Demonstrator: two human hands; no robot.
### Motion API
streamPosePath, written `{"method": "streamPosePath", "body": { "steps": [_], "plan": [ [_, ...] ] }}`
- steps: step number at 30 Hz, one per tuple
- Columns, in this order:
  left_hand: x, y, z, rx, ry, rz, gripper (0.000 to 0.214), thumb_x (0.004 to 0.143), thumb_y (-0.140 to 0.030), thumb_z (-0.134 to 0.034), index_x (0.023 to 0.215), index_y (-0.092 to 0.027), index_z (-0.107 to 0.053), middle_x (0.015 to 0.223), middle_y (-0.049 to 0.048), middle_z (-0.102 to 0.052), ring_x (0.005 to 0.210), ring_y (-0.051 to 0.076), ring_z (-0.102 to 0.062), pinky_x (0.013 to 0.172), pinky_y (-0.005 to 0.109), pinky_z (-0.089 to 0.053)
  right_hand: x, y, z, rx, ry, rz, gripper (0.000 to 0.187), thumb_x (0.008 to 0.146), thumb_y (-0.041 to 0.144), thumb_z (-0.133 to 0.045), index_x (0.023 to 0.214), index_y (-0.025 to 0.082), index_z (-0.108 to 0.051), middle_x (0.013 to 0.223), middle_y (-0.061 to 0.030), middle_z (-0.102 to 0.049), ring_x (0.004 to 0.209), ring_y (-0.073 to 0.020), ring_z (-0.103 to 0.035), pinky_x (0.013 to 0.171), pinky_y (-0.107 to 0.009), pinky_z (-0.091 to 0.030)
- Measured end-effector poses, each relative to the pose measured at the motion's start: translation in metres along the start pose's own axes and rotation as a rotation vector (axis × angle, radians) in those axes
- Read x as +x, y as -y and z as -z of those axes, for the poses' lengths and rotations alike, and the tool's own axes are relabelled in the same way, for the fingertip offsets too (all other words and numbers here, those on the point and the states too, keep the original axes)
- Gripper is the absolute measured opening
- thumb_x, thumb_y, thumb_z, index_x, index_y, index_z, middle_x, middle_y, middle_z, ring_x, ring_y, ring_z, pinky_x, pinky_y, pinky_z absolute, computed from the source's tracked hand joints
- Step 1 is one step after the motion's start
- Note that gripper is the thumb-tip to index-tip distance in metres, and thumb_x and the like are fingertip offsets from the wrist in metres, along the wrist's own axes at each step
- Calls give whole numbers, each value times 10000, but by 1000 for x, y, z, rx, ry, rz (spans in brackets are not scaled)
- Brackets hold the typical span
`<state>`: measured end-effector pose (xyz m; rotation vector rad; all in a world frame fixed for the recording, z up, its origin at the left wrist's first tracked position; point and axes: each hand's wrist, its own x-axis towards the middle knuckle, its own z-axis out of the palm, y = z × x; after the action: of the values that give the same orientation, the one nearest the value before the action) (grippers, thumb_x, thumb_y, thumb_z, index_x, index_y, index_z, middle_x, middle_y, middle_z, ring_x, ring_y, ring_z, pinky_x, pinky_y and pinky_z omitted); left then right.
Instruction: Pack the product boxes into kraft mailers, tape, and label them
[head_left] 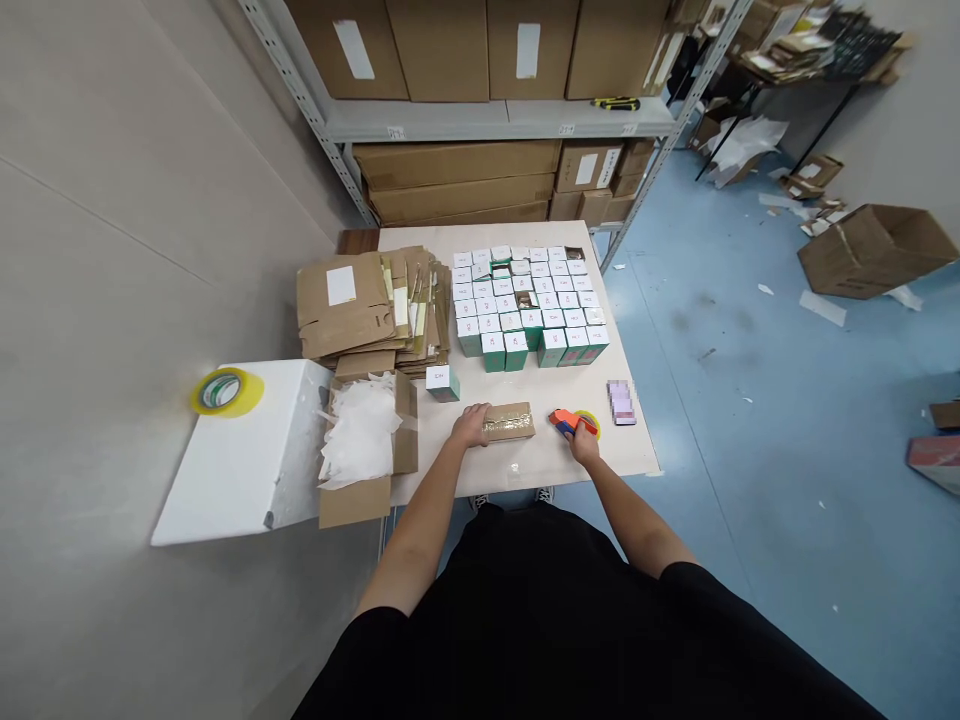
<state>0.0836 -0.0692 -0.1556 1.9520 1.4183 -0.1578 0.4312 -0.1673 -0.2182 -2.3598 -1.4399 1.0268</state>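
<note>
Orange tape dispenser [563, 419] in curled right fingers [577, 434], left fingers [478, 412] half-closed on cardboard box [510, 422]

Observed reaching forward and down with bare forearms [421, 512] angled inward; clasping with the left hand [470, 427], gripping with the right hand [583, 444], curled tighter.

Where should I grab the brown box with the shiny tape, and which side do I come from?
Try the right end of the box, coming from the right and above. It lies flat and is longer than it's wide, so thumb and fingers could probably span its narrow width. The left hand is at the other end.
</note>
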Motion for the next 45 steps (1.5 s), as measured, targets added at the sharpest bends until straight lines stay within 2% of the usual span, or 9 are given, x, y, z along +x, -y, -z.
{"method": "streamPosePath", "body": {
  "steps": [6,10,18,21,24,27,32,39,45],
  "plan": [
    [3,6,-5,-39,-20,2,1150,511,-158,-900,1554,-241,-422,1589,141,-453,1469,373,-388,1155,415,-402,12,3,4,1,36,-139,334,923,306,-649,1194,112,-622,1063,-199,-730,1056,-372,-702,902,-453,-520],
    [1,9,-10,-124,-8,61,1231,494,-158,-925,1595,-274,-386,1735,134,-222,1547,413,-288,1205,461,-363,18,23,12,-62,37,-152,204,895,256,-658,1058,136,-674,1072,-221,-728,1077,-351,-682,912,-437,-502],
    [-3,14,-19,-329,-11,61,1324,500,-264,-973,1646,-305,-309,1774,122,5,1510,398,-398,1146,432,-463,-11,97,-15,124,161,228,377,1031,446,-461,1194,213,-710,1115,-93,-774,1044,-240,-691,897,-296,-498],
    [-3,14,-20,-428,-55,51,1265,518,-382,-990,1621,-283,-377,1772,117,-49,1552,393,-331,1203,407,-404,-16,116,-23,102,178,204,421,998,538,-524,1166,207,-724,1068,-101,-784,980,-250,-701,825,-277,-491],
    [-5,9,-30,-542,-230,111,1014,739,-542,-858,1603,-266,-407,1762,113,-148,1594,339,-257,1260,393,-308,-13,123,-20,67,206,148,479,980,594,-547,1073,174,-757,1021,-140,-787,949,-264,-708,794,-276,-483],
    [-8,0,-48,-645,-411,247,884,915,-531,-683,1655,-264,-280,1736,113,-256,1592,276,-278,1267,386,-284,-8,124,-16,42,240,121,517,965,629,-556,989,160,-774,970,-159,-787,914,-276,-710,770,-283,-482],
    [-10,-3,-65,-758,-403,359,858,974,-444,-594,1690,-235,-169,1649,113,-443,1506,253,-446,1213,367,-375,-7,120,-13,114,246,135,467,953,593,-575,894,168,-759,853,-112,-768,850,-247,-690,748,-269,-480],
    [-13,12,-44,-746,-291,287,843,954,-554,-610,1661,-226,-289,1651,118,-438,1500,270,-459,1194,380,-394,-9,119,3,187,265,144,358,928,484,-581,906,159,-730,846,-78,-743,820,-215,-642,763,-284,-480],
    [-21,-4,-31,-837,-565,278,605,1027,-564,-477,1527,-224,-507,1444,107,-650,1325,233,-615,1102,329,-478,-17,124,1,351,19,56,498,970,653,-393,881,224,-631,900,-49,-718,857,-225,-623,769,-298,-493]
  ]
}}
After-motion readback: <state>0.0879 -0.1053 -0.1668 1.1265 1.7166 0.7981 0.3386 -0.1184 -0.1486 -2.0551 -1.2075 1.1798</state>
